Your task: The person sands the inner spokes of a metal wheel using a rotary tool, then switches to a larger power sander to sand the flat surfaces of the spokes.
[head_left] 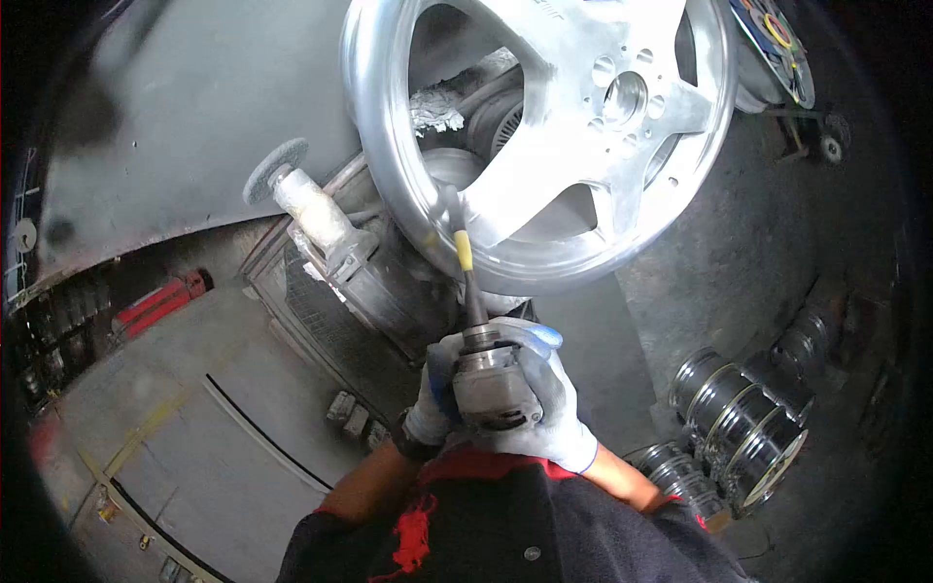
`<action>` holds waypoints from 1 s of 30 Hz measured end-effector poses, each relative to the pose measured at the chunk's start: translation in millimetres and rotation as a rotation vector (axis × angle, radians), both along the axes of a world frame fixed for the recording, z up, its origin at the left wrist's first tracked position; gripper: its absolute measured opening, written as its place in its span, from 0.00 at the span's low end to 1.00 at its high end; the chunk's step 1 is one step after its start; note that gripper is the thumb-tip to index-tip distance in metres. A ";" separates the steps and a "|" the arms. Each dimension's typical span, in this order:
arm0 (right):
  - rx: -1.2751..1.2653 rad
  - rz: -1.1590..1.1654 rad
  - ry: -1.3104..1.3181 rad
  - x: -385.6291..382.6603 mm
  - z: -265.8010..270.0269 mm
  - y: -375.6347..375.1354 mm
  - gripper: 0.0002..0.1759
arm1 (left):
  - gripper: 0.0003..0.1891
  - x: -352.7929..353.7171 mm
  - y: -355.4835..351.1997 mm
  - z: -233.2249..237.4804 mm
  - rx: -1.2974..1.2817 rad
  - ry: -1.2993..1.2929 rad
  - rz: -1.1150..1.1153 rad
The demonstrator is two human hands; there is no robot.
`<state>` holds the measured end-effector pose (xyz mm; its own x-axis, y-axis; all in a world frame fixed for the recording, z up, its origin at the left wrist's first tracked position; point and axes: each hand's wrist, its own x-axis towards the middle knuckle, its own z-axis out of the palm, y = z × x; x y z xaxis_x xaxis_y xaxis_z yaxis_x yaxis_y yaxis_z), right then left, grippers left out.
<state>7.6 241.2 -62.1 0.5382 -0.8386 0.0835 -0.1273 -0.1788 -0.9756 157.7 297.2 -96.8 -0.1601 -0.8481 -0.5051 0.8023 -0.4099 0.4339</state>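
A bright alloy wheel (559,107) with broad spokes fills the upper middle of the view, tilted toward me. Both gloved hands are wrapped round a die grinder (498,387) held in front of my chest. My left hand (434,384) closes on its left side, a dark watch at the wrist. On the other side my right hand (552,394) grips the body, blue-coated fingers over the front. A long shaft with a yellow band (463,250) runs forward from the tool. Its blurred tip overlaps the wheel's inner rim beside a spoke.
Left of the wheel stands a bench motor (389,291) with a grey abrasive disc (276,171) on its end. Stacked shiny rims (734,413) lie at lower right. A red box (160,303) is on the left. Coloured discs (782,44) hang at upper right.
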 end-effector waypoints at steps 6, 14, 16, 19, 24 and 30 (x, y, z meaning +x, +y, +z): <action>-0.082 0.031 0.285 4.3 13.8 -6.9 0.39 | 0.44 -15.0 -15.4 -4.2 -0.203 0.186 0.041; 0.098 -0.058 0.181 -1.2 5.6 19.1 0.36 | 0.41 -17.2 -8.7 4.6 -0.283 0.069 0.076; 0.063 -0.010 0.219 -4.4 6.8 19.8 0.43 | 0.41 -19.7 -1.3 2.2 -0.256 0.099 0.098; -0.041 0.022 0.317 -8.4 6.9 17.4 0.46 | 0.35 -26.7 -2.2 2.3 -0.256 0.106 0.167; -0.083 -0.128 0.190 -10.2 -2.6 18.6 0.56 | 0.43 -50.3 -1.2 -46.4 -0.135 0.055 -0.007; -0.117 0.013 0.364 -26.3 -6.4 20.7 0.61 | 0.35 -38.6 2.7 -29.4 -0.117 -0.034 0.021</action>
<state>-18.7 261.9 -68.5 0.5610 -0.8276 -0.0202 -0.4590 -0.2906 -0.8396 119.1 299.9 -126.3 -0.1262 -0.9046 -0.4072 0.7944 -0.3380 0.5047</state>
